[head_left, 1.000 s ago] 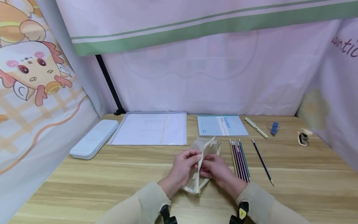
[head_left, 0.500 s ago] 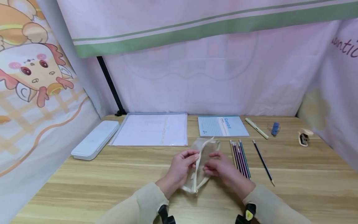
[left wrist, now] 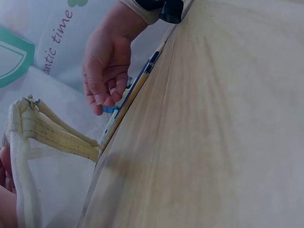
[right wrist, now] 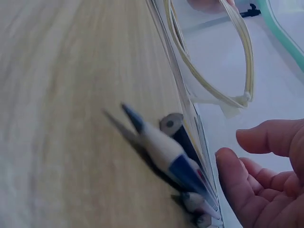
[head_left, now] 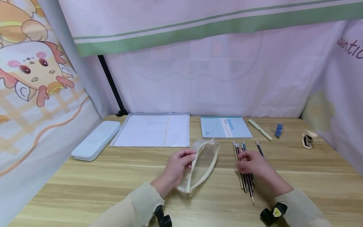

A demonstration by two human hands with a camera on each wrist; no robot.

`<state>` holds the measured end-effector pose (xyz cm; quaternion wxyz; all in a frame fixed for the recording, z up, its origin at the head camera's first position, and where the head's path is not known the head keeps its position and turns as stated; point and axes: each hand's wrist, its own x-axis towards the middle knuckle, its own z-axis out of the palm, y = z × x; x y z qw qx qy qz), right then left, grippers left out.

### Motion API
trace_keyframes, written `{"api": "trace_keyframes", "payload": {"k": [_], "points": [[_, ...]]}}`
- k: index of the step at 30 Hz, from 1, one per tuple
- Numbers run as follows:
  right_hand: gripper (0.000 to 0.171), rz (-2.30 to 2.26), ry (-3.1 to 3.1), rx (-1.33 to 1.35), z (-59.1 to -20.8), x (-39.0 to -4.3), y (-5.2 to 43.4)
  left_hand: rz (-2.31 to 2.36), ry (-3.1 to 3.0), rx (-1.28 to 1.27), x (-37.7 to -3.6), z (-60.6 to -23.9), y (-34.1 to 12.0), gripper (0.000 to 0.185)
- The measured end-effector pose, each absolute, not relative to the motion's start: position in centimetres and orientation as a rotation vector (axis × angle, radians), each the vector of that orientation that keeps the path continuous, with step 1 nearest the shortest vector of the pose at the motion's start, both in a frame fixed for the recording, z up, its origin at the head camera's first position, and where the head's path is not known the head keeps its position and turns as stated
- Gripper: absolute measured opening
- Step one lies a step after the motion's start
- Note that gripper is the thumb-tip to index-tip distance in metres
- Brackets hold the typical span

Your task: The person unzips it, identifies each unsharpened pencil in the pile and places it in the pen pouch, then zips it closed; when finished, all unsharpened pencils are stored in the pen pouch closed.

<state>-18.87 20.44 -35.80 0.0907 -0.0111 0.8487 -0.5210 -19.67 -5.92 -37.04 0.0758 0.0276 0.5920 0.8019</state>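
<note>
My left hand pinches one zippered edge of a cream see-through mesh pencil pouch, thumb on top. The pouch's mouth gapes toward the right. Over a row of several pencils hovers my right hand, fingers bent loosely. In the right wrist view its thumb and index finger stand apart with nothing between them, beside a sharpened dark-blue pencil. From the left wrist view, the right hand's fingertips hang close above the pencils. A separate dark pencil lies farther right, partly covered by the right hand.
Along the back lie a white pencil box, a clear folder of papers, a blue notebook, a pale green pen, a small blue object and a white-and-black sharpener-like item. Fabric curtains enclose the table.
My right hand has left the pouch and moved right over the pencils. My left hand has drawn the pouch slightly left, and its mouth has widened.
</note>
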Motion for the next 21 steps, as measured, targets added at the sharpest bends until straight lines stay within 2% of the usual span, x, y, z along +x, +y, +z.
{"api": "trace_keyframes", "payload": {"k": [16, 18, 21], "points": [[0.045, -1.057, 2.796, -0.02, -36.2, -20.5, 20.7, 2.441, 1.78, 0.08, -19.8, -37.0, -6.2, 0.01], [0.042, -1.062, 2.789, 0.0, -36.3, -20.6, 20.7, 2.439, 1.778, 0.079, -19.7, -36.9, -6.2, 0.01], [0.027, -1.099, 2.791, 0.01, -36.5, -20.6, 20.7, 2.432, 1.777, 0.072, -19.7, -36.9, -6.1, 0.01]]}}
